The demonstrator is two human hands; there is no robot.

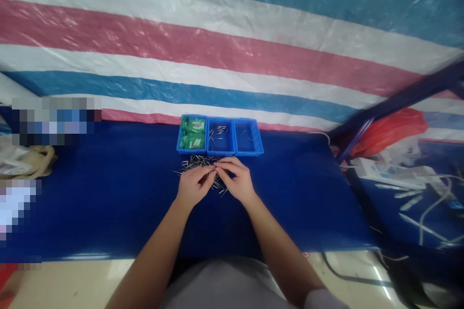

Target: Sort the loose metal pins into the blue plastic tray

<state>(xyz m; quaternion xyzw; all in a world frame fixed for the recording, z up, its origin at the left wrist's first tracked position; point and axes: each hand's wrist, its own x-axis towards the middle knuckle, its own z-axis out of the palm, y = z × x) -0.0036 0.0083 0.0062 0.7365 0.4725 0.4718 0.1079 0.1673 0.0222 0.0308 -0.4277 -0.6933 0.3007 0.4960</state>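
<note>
My left hand (195,183) and my right hand (236,179) meet at the fingertips over a pile of thin dark and silvery metal rods (195,160) on the blue table. Both hands are closed in a pinch. Whatever lies between the fingertips is too small and hidden to make out. Part of the pile is covered by my hands. Just behind it stand three joined blue bins. Green packets (195,126) fill the left bin (179,144). Several thin metal pieces (219,131) lie in the middle bin (225,148), and a few in the right bin (254,146).
A striped plastic sheet (217,43) hangs behind the blue table (108,193). At right, a dark metal post (398,96) slants past a red bag (395,128), a white power strip (387,174) and loose cables. A tan bundle (39,161) lies at the left edge.
</note>
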